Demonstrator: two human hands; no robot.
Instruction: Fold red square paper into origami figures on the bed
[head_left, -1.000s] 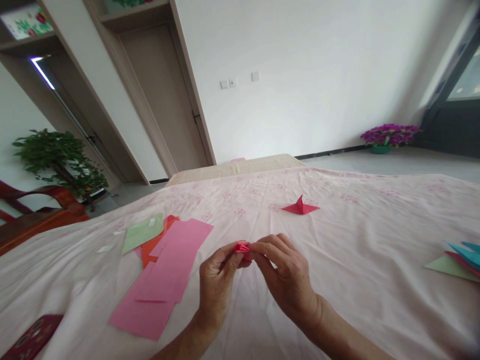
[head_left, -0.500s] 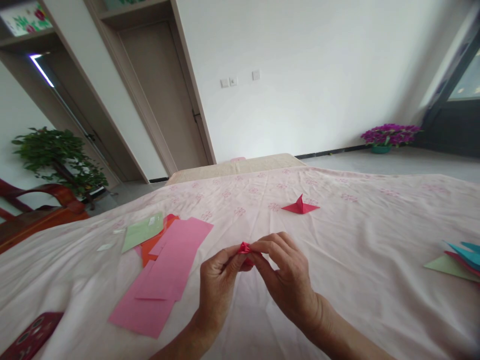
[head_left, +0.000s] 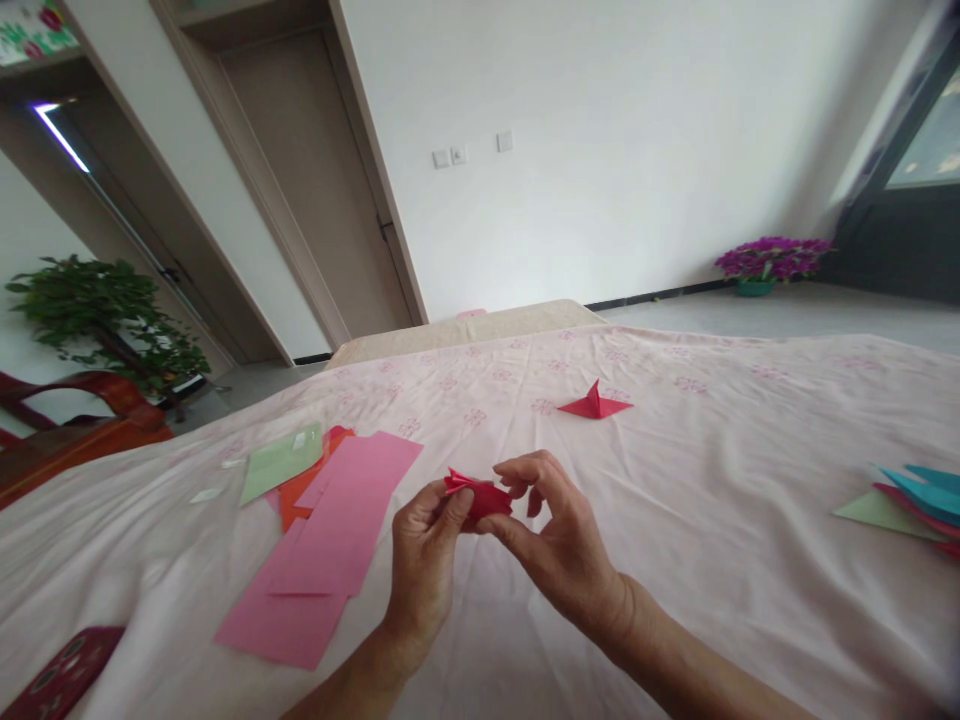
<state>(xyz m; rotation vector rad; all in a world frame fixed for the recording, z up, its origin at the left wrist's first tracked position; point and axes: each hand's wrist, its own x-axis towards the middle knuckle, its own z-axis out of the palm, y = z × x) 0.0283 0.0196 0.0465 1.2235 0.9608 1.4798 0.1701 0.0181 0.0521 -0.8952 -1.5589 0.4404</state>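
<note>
Over the near middle of the table I hold a small folded piece of red paper (head_left: 489, 502), with several pointed layers at its left end. My left hand (head_left: 427, 545) pinches that end between thumb and fingers. Around the right end, my right hand (head_left: 566, 530) is open, its curved fingers apart from the thumb. The right thumb appears to touch the paper's lower edge. Farther off lies a red folded paper piece (head_left: 596, 404) with an upright point at its middle.
Pink paper sheets (head_left: 330, 535) overlap orange paper (head_left: 294, 503) and a pale green packet (head_left: 281, 465) on the left. A red phone (head_left: 64, 675) lies near the left corner. Blue folded paper (head_left: 926, 503) sits with other folded pieces at right. A pink-white cloth (head_left: 697, 480) covers the table.
My right fingers have opened away from the red paper, which both hands pinched before. The paper has turned, showing more of its flat side. The view has shifted slightly.
</note>
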